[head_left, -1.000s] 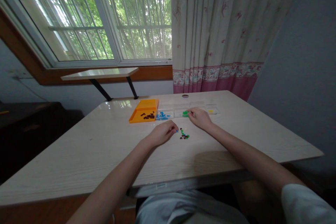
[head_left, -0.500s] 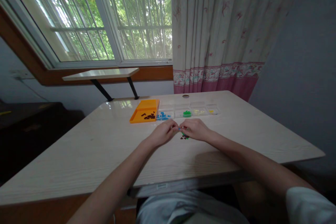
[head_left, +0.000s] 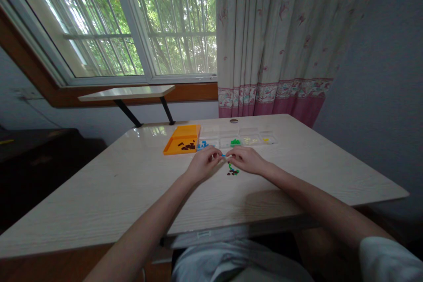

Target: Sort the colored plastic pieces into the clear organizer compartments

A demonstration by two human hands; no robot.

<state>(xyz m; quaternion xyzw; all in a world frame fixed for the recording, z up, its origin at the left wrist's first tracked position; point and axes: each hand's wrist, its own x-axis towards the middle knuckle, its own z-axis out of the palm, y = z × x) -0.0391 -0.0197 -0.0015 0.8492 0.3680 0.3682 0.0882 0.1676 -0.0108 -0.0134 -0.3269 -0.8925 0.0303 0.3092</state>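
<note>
My left hand (head_left: 205,161) and my right hand (head_left: 246,158) meet fingertip to fingertip above the middle of the table. Pinched between them is a small blue piece (head_left: 224,155), too small to tell its exact kind. A pale bit shows at the right fingertips, and I cannot tell whether it belongs to the blue piece. Just below the right fingers, a little heap of green and brown pieces (head_left: 233,172) lies on the tabletop. Behind the left hand, blue pieces (head_left: 203,144) sit in a clear compartment, partly hidden by that hand.
An open orange box (head_left: 168,147) holds dark brown pieces. To its right stand clear lidded boxes with green pieces (head_left: 235,142), pale yellow pieces (head_left: 250,140) and a yellow piece (head_left: 265,140). A raised white shelf (head_left: 127,93) stands at the table's (head_left: 132,198) back left.
Both hands have shifted slightly up and away from me, fingertips a bit farther apart. More of the blue piece and of the green and brown heap now shows.
</note>
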